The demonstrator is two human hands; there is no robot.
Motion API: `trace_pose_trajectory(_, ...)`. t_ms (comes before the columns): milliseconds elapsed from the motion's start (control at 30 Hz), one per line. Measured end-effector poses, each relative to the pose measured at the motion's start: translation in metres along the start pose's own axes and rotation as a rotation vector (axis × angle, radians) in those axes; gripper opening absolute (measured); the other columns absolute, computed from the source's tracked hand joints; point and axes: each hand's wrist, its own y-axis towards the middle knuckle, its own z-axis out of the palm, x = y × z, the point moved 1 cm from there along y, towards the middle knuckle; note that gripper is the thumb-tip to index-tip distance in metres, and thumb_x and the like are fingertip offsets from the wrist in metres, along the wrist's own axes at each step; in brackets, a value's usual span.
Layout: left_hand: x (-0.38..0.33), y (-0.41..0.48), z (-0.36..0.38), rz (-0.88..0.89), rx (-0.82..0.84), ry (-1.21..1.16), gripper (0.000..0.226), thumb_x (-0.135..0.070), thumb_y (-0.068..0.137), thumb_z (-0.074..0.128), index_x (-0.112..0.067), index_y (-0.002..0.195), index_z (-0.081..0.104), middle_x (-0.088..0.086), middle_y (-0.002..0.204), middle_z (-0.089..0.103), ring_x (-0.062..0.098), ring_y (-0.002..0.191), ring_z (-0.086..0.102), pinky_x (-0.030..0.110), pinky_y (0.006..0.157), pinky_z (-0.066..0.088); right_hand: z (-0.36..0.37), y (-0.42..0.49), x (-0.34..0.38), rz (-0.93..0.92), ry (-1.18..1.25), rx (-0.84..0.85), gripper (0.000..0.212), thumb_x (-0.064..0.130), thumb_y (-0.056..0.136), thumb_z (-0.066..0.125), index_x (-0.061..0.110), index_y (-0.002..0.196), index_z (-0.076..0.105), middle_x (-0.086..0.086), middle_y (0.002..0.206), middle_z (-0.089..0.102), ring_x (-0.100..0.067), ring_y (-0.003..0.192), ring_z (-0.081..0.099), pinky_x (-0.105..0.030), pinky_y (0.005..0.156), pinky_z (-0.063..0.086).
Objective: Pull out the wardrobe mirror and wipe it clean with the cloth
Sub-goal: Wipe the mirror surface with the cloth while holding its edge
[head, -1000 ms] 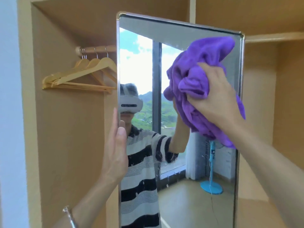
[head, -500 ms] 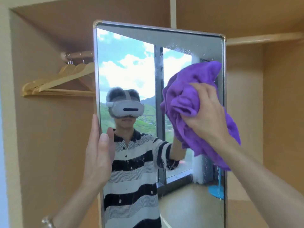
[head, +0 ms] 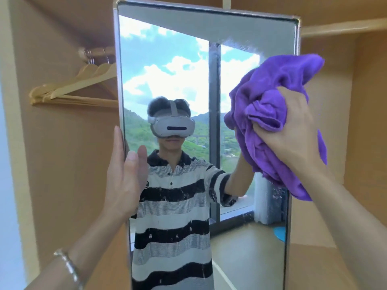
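Observation:
The tall wardrobe mirror point(head: 167, 59) stands pulled out in front of me, with a thin metal frame and small specks on the lower glass. My left hand point(head: 123, 176) grips its left edge, fingers behind the frame and thumb on the glass. My right hand point(head: 293, 135) clutches a bunched purple cloth point(head: 270, 105) and presses it against the glass near the right edge, at mid height. The cloth hides that part of the mirror and overlaps the right frame.
Wooden hangers point(head: 75, 88) hang on a rail point(head: 94, 52) inside the open wardrobe, left of the mirror. A shelf edge point(head: 343, 27) runs at the upper right, with a wardrobe wall point(head: 368, 122) behind the cloth. The mirror reflects a person, a window and a floor.
My right hand has carried the cloth down and toward the mirror's right edge. The view has shifted so the mirror's reflection now faces me more squarely. My left hand stays on the left edge.

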Motion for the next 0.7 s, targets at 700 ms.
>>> trace_pose_trajectory(700,-0.002,0.001,0.005,0.031,0.014,0.077,0.090,-0.074,0.082,0.025,-0.023,0.154,0.004,-0.021,0.155,0.007,-0.035,0.123,0.007,-0.007,0.098,0.013,0.016,-0.068,-0.004,0.022,-0.023,0.055,0.070,0.056,0.069,0.061,0.037,0.132,0.038,-0.003,0.144,0.026,-0.031,0.128,0.036,-0.060,0.095,0.041)
